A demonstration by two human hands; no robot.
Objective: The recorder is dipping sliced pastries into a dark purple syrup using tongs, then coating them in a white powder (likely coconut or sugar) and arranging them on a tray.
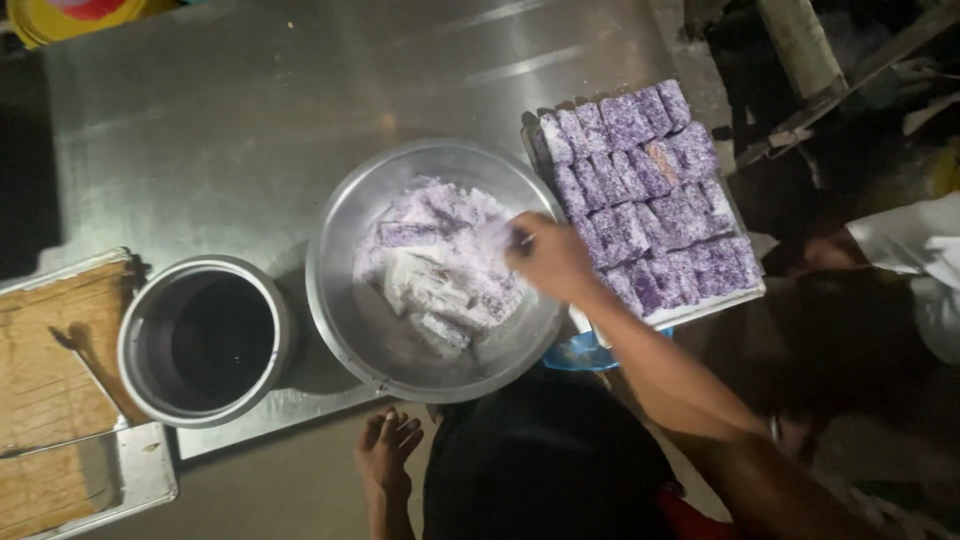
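- Purple cake pieces (440, 265) lie in white coating inside the wide metal bowl (345, 300) at the table's near edge.
- The right hand (548, 255) reaches in, fingers pinched on something small; what exactly cannot be told.
- The left hand (388, 445) hangs loose and empty below the table edge.
- A light grip and gentle turning would likely spare the soft pieces.
- The steel table (250, 130) also carries a tray of coated squares (650, 205), an empty pot (205, 340) and brown-lined trays (60, 380); the room is dim.
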